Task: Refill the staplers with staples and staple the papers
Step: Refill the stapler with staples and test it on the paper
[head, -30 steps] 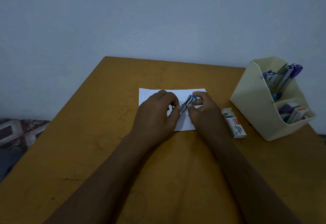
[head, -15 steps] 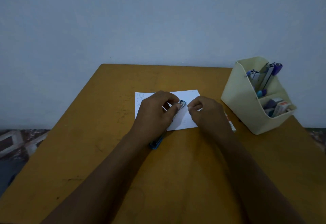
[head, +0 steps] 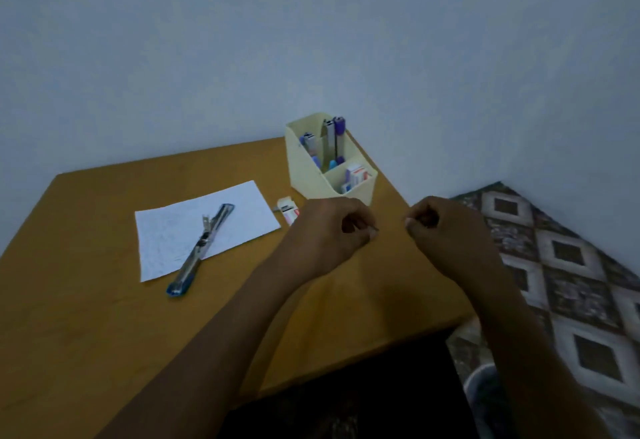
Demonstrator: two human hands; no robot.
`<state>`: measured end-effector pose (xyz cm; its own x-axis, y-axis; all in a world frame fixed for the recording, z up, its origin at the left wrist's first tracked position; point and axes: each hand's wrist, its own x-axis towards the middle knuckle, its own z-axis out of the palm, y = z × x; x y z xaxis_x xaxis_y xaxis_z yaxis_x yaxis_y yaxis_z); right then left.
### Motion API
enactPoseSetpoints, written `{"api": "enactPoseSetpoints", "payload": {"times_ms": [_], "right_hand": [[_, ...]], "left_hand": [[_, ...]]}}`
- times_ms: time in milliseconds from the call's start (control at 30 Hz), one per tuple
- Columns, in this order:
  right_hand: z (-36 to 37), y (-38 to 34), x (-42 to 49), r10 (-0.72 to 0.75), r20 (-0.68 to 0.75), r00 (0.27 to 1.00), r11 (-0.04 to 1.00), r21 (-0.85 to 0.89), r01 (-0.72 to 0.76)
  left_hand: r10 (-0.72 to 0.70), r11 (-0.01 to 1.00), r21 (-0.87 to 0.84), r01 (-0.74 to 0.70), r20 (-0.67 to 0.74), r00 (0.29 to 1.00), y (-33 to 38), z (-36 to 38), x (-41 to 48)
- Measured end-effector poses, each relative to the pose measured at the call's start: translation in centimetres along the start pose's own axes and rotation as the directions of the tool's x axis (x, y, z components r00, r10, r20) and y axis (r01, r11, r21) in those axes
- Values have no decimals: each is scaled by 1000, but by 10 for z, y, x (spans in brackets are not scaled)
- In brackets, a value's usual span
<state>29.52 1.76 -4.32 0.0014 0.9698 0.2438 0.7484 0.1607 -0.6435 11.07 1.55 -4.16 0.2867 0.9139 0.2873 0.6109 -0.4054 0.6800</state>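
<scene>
A blue and metal stapler (head: 201, 248) lies swung open across a white sheet of paper (head: 242, 210) on the orange-brown table (head: 86, 300). No hand touches it. A small white staple box (head: 288, 211) lies open to the right of the paper. My left hand (head: 332, 234) and my right hand (head: 446, 231) hover over the table's right corner, a short gap between them. Both have curled fingers with fingertips pressed to the thumb. Anything tiny pinched there is too small to make out.
A cream desk organizer (head: 308, 175) stands at the table's far right corner, holding pens, staplers and small boxes. The table's right edge runs just under my right hand, with patterned floor (head: 571, 265) beyond it. A plain wall lies behind.
Both hands left the stapler and paper and moved to the table's right corner. The stapler now lies open on the paper. The view has swung right.
</scene>
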Motion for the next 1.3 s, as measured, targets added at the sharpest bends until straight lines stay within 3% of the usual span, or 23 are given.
{"api": "enactPoseSetpoints", "payload": {"times_ms": [300, 667, 1000, 1300], "right_hand": [[-93, 97, -77, 237, -125, 963, 968, -46, -245], [-118, 157, -129, 404, -80, 911, 891, -193, -412], [-119, 172, -135, 448, -30, 893, 880, -159, -447], [-113, 157, -126, 427, -3, 904, 895, -142, -423]], "left_hand": [[202, 974, 35, -223, 302, 932, 70, 104, 18], [195, 939, 92, -331, 651, 733, 118, 209, 11], [220, 919, 93, -383, 685, 694, 117, 234, 3], [227, 924, 103, -368, 626, 746, 113, 204, 11]]}}
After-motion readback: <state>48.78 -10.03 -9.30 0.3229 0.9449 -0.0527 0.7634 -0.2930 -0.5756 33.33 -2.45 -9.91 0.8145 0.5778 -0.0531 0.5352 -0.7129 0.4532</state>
